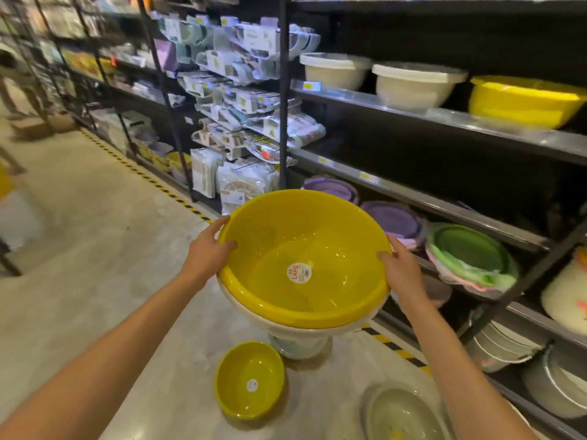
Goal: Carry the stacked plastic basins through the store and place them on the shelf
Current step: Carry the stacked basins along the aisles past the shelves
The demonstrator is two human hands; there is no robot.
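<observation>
I hold a stack of plastic basins point(305, 236) in front of me, a yellow one on top with a round label inside and a cream one nested under it. My left hand point(208, 250) grips the left rim, thumb over the edge. My right hand point(405, 269) grips the right rim. The stack hangs above the floor, just left of the dark metal shelf point(444, 201) on my right. That shelf's middle level looks bare and dark; its top level carries cream basins point(413, 87) and a yellow basin point(524, 101).
On the floor below the stack lie a small yellow basin point(251, 379), a pale patterned tub point(298, 346) and a greyish basin point(403, 414). Lower shelves hold purple basins point(392, 219), green basins point(470, 252) and white basins. Black-and-yellow tape point(139, 169) edges the aisle. Packaged goods hang further left.
</observation>
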